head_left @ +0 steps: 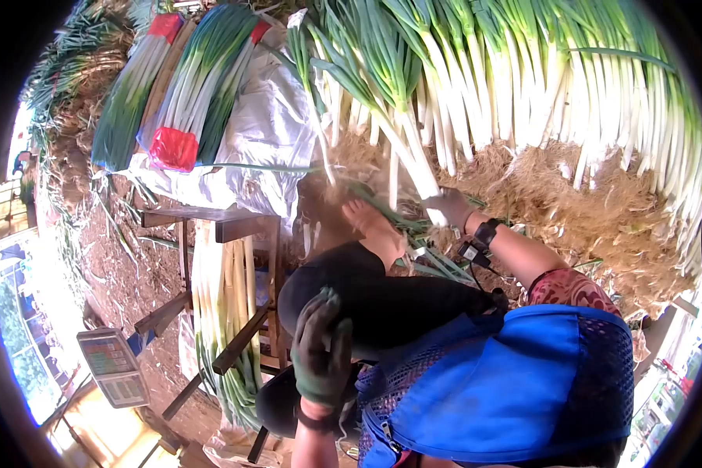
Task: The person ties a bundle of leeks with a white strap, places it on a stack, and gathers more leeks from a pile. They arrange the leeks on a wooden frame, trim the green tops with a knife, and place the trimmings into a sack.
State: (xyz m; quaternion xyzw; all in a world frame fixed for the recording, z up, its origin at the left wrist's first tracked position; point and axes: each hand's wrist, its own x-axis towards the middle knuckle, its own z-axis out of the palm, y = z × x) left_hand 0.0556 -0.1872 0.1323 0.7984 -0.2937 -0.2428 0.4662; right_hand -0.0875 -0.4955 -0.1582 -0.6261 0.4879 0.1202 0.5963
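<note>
My right hand (452, 207), in a grey glove, is closed around the white root end of a thick leek stalk (417, 160). That stalk slants up and left, its green leaves lying among the standing leeks (515, 93). My left hand (322, 355), in a dark grey-green glove, is raised over my bent leg. Its fingers point upward with the thumb apart, and nothing shows in it. Fine roots and soil (600, 234) lie below the row of leeks, to the right of my right hand.
Leek bundles with red wrapping (210, 86) lie on white sheeting (265, 132) at upper left. A low stand (238, 226) has more leeks (222, 288) beneath it. A scale (113, 366) is at lower left. Loose green leaves (444, 261) litter the ground near a bare foot (374, 230).
</note>
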